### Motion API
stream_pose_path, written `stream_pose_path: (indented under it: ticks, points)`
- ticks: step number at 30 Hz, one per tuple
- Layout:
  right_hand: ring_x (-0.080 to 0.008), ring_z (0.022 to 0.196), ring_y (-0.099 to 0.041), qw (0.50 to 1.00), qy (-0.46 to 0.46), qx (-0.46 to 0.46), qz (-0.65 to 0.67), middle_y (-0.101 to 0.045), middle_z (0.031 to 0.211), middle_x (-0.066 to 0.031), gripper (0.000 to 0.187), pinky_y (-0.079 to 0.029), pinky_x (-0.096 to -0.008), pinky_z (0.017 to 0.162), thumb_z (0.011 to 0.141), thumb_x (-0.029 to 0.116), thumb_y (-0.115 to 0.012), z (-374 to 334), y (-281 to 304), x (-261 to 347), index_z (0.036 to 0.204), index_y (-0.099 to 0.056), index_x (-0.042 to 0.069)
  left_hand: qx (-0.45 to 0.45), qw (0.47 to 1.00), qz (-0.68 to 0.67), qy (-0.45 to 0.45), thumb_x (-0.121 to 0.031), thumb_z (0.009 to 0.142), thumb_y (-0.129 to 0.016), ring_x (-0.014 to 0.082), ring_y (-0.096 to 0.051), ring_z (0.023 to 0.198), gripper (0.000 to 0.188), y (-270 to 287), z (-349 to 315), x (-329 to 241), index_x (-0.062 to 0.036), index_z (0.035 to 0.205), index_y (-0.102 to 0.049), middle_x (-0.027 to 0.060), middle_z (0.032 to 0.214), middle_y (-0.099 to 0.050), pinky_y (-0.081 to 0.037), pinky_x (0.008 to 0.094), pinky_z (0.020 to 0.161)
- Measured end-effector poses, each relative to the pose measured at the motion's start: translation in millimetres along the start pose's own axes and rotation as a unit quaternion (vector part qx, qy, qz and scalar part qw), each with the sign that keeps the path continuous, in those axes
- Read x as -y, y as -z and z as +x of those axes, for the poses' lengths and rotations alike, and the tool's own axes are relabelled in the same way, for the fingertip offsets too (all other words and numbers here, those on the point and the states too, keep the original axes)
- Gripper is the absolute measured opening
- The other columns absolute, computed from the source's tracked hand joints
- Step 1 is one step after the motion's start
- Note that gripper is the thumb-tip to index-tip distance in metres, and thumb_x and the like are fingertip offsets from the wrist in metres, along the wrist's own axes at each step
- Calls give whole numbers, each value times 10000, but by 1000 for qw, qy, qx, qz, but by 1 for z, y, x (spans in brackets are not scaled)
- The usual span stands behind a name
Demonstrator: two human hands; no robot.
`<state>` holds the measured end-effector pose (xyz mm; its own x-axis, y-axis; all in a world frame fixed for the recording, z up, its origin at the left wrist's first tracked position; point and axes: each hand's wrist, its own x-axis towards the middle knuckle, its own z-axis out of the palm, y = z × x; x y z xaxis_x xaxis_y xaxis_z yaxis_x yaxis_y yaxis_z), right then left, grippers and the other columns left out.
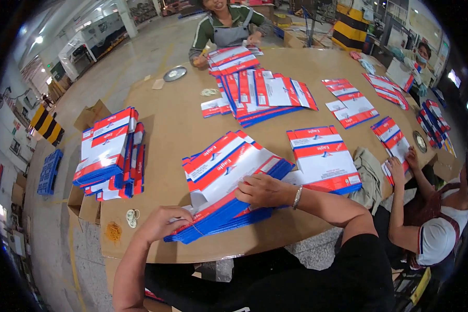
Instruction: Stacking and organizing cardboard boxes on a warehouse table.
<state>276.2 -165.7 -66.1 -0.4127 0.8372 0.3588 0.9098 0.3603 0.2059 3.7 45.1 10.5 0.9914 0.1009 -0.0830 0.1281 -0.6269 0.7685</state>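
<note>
In front of me lies a fanned stack of flat, folded cartons (221, 169) printed red, white and blue, its blue edges toward me. My left hand (166, 222) is closed at the stack's near left corner, where a thin rubber band (195, 227) seems to run over the edge; part of it is hidden. My right hand (265, 191) has its fingers curled over the stack's right side, gripping the upper cartons. Right of it is another carton pile (325, 158), apart from my hands. Yellow rubber bands (113, 232) and pale ones (132, 217) lie left of my left hand.
A tall carton pile (106, 148) stands at the table's left edge. More cartons (265, 93) and a round metal dish (175, 74) lie farther back. A grey cloth (367, 179) is at right. Co-workers handle cartons across the table (156, 117) and at my right.
</note>
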Motion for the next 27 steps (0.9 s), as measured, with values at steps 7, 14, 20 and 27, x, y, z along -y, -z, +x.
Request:
stream_pose_path:
  ticks: [7, 14, 20, 27]
  points:
    - [-220, 925, -611, 998, 13, -65, 10, -576, 976, -75, 284, -531, -320, 749, 818, 209, -632, -11, -2, -12, 1049, -511, 96, 12, 996, 44, -71, -32, 849, -654, 241, -603, 926, 80, -9, 10, 0, -57, 906, -604, 82, 936, -629, -483, 327, 834]
    - [-266, 1098, -606, 997, -32, -47, 50, -613, 1132, -98, 592, -522, -369, 868, 663, 328, -790, -12, 11, -20, 1129, -514, 89, -58, 962, -266, -22, -121, 977, -522, 103, -495, 889, 93, -6, 16, 0, -31, 958, -511, 24, 924, -535, -427, 263, 816]
    - [-266, 1099, -608, 998, -30, -25, 51, -624, 1128, -103, 590, -523, -374, 881, 649, 297, -791, 4, 12, -19, 1131, -533, 77, -75, 995, -63, -23, -139, 971, -536, 90, -469, 771, 134, 19, 7, 4, -36, 886, -537, -1, 796, -495, -395, 253, 669]
    - [-303, 1038, -639, 996, -51, -14, 70, -632, 1129, -124, 490, -547, -395, 833, 655, 148, -767, 8, 20, -12, 1097, -578, 53, -6, 974, -225, 3, -174, 938, -625, 48, -460, 736, 163, 28, -16, 15, -33, 871, -577, -29, 776, -560, -386, 237, 655]
